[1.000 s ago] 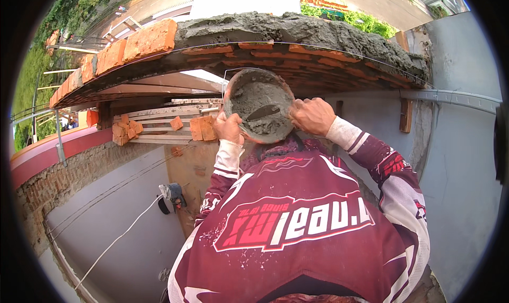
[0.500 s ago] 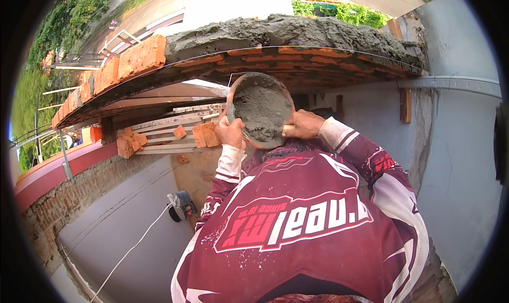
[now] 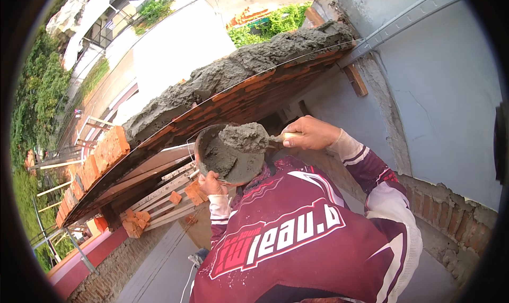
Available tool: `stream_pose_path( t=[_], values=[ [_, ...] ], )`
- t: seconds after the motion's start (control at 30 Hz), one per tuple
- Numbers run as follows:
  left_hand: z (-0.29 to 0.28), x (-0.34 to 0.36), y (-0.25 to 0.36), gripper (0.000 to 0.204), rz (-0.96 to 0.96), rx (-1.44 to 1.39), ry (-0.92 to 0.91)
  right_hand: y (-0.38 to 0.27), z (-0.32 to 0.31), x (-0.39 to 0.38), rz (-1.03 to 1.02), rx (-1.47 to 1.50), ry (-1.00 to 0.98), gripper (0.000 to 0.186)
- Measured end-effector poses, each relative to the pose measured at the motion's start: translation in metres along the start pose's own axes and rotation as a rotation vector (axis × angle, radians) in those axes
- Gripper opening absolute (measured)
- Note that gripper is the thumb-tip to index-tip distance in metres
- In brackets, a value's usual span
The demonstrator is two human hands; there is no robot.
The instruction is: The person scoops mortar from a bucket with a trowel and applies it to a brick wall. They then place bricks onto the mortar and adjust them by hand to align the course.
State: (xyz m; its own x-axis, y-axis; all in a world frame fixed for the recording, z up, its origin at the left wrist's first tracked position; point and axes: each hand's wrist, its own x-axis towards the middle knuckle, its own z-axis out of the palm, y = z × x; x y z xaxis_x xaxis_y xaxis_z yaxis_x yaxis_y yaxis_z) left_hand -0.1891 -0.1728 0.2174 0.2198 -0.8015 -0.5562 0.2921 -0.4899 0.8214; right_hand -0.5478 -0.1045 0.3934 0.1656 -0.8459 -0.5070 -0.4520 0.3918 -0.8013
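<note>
My left hand (image 3: pixel 211 185) is closed on the lower rim of a round pail (image 3: pixel 204 165) with a wire handle and grey wet mortar (image 3: pixel 220 159) inside. My right hand (image 3: pixel 308 134) grips the handle of a trowel (image 3: pixel 278 139), whose blade is hidden under a large lump of mortar (image 3: pixel 243 138) above the pail's right part. Just beyond stretches a brick ledge (image 3: pixel 254 88) topped with rough mortar (image 3: pixel 233 64), with a thin string along its edge. My maroon long-sleeved shirt fills the lower middle.
Loose bricks (image 3: pixel 111 146) line the ledge's left end. Broken bricks (image 3: pixel 135 224) rest by wooden slats (image 3: pixel 164 207) lower left. A grey wall (image 3: pixel 440 112) with a metal rail (image 3: pixel 397 19) stands at the right. A street and greenery show beyond the ledge.
My right hand has lifted the trowel loaded with mortar out of the pail. The pail and left hand sit lower and further left in view, and the whole view has tilted.
</note>
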Motion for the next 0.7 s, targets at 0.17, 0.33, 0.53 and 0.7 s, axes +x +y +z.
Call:
stream_pose_path(
  t=[0.17, 0.33, 0.53, 0.7],
  values=[
    [-0.002, 0.007, -0.004, 0.025, 0.019, -0.013, 0.081, -0.015, -0.048, -0.065, -0.005, 0.436, 0.273, 0.035],
    [-0.016, 0.015, -0.008, 0.025, -0.042, -0.022, 0.200, 0.020, -0.094, -0.079, -0.203, 0.953, 0.523, 0.040],
    [-0.035, 0.031, -0.013, 0.022, 0.054, 0.310, 0.245, 0.091, -0.164, -0.004, -0.548, 2.058, 0.614, 0.055],
    [-0.043, 0.037, -0.010, 0.022, -0.032, 0.057, 0.241, 0.074, -0.131, -0.003, -0.824, 1.779, 0.491, 0.056]
  ],
)
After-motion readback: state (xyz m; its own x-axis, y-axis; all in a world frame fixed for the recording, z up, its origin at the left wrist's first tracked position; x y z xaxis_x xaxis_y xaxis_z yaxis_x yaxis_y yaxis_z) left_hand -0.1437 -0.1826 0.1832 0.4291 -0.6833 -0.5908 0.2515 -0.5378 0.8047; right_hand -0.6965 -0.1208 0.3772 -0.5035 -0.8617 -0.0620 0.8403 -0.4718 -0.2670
